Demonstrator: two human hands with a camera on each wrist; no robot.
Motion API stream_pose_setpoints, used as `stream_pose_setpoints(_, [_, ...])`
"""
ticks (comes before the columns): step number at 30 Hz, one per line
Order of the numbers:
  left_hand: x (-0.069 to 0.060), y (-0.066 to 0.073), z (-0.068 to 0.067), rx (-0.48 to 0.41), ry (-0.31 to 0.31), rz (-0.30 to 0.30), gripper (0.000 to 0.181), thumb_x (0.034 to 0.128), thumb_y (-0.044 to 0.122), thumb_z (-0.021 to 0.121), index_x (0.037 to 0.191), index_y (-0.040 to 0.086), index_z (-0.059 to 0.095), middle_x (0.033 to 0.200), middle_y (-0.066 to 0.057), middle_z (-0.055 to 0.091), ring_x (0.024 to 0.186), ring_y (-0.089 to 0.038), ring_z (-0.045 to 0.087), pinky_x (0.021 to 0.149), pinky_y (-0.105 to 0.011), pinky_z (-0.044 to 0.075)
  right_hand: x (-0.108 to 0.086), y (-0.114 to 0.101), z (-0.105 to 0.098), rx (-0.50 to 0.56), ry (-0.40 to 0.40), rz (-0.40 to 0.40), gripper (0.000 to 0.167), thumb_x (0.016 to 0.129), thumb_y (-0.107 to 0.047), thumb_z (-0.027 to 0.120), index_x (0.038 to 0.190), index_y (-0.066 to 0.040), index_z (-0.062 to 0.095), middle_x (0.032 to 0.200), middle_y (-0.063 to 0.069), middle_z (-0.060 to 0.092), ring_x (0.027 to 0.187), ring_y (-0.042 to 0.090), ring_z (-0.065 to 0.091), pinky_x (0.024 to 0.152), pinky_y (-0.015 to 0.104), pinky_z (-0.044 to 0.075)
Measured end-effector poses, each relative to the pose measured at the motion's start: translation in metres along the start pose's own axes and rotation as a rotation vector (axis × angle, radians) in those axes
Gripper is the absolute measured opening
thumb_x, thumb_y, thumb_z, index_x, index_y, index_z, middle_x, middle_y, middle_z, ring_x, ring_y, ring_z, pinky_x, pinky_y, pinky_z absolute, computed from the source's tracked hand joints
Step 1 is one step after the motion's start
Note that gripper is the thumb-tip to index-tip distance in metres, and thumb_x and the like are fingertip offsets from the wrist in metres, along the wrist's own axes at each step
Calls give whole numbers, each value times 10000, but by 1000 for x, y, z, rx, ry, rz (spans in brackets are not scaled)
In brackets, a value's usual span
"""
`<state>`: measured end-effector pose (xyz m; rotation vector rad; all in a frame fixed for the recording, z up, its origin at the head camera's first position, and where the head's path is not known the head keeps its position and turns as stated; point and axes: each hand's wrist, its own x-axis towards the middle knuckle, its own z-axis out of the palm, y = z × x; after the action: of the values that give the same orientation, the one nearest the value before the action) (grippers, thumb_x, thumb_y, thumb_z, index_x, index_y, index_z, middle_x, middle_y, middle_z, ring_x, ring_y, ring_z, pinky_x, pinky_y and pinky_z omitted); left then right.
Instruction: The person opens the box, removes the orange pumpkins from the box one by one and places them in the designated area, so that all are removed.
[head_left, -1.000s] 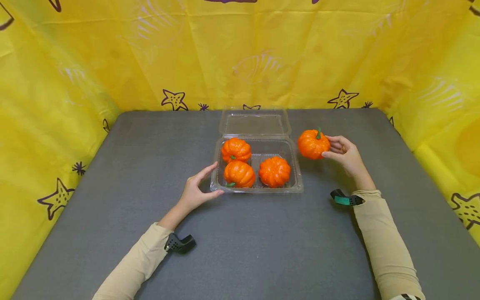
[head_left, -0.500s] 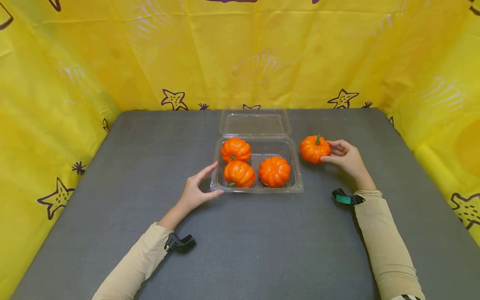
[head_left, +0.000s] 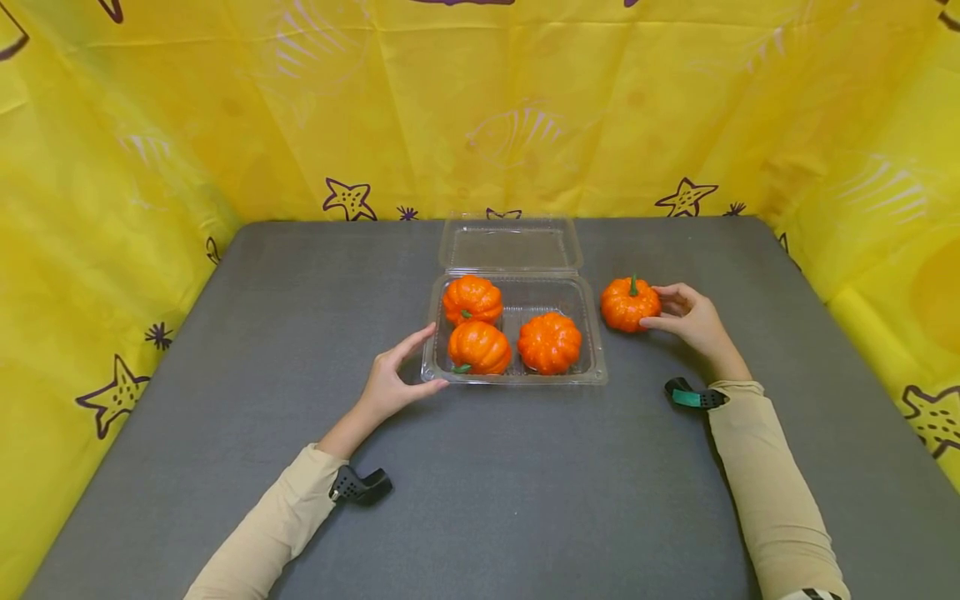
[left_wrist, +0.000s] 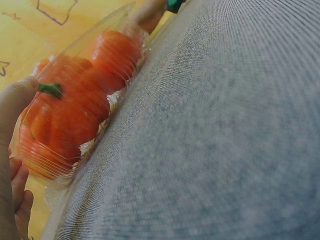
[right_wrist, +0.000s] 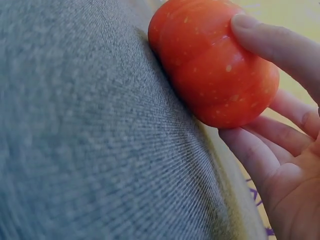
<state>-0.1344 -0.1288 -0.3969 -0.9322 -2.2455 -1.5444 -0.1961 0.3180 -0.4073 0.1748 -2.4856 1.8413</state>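
Note:
An open clear plastic clamshell container [head_left: 547, 296] lies mid-table with its lid [head_left: 512, 247] folded back. It holds three orange toy pumpkins: one at the back left [head_left: 472, 300], one at the front left [head_left: 480, 348] and one at the front right [head_left: 550, 343]. My left hand [head_left: 387, 385] holds the container's front-left corner, thumb at the front and fingers along the left side. In the left wrist view, the thumb [left_wrist: 20, 97] meets the rim near a green stem. To the container's right, my right hand [head_left: 696, 323] grips a fourth pumpkin [head_left: 628, 305], stem up, resting on the table.
The grey table [head_left: 480, 500] extends around the container on all sides. Yellow patterned cloth [head_left: 510, 100] hangs behind it and along both sides. Dark camera mounts sit at the left wrist [head_left: 362, 487] and right wrist [head_left: 693, 396].
The right hand has lowered its pumpkin slightly toward me and down onto the table, and the stem has turned more upright. The left hand and container have stayed in place.

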Motion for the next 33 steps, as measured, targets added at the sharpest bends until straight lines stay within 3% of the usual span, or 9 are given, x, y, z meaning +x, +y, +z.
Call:
stream_pose_setpoints(9, [0, 0, 0, -2, -3, -1, 679, 577, -110, 779, 1172, -172, 458, 1176, -294, 496, 1098, -395, 467, 949, -291, 354, 0, 2, -3, 15, -33, -11, 414, 742, -28, 720, 1110, -71, 537, 1158, 3, 528, 946, 18, 541, 739, 145, 456])
stream_pose_setpoints(19, [0, -1, 0, -18, -3, 1, 682, 570, -123, 774, 1171, -178, 456, 1173, -301, 494, 1098, -393, 468, 950, -308, 355, 0, 0, -3, -59, -92, 31, 557, 781, -62, 692, 1236, 27, 384, 1203, 65, 446, 996, 44, 486, 763, 129, 427])
stream_pose_setpoints(25, [-2, -1, -1, -7, -3, -4, 681, 575, -117, 776, 1176, -170, 459, 1182, -287, 497, 1097, -385, 472, 949, -302, 356, 2, 3, -1, -14, -120, 34, 546, 791, -41, 675, 1231, 6, 355, 1245, 112, 382, 996, 69, 486, 778, 138, 427])
stream_pose_setpoints(33, [-1, -1, -1, -9, -12, -13, 676, 583, -117, 772, 1178, -169, 455, 1192, -287, 489, 1105, -385, 465, 952, -310, 352, 2, 2, -3, -48, -116, 35, 603, 798, -86, 679, 1295, -14, 346, 1340, 119, 331, 1035, 149, 479, 777, 149, 426])
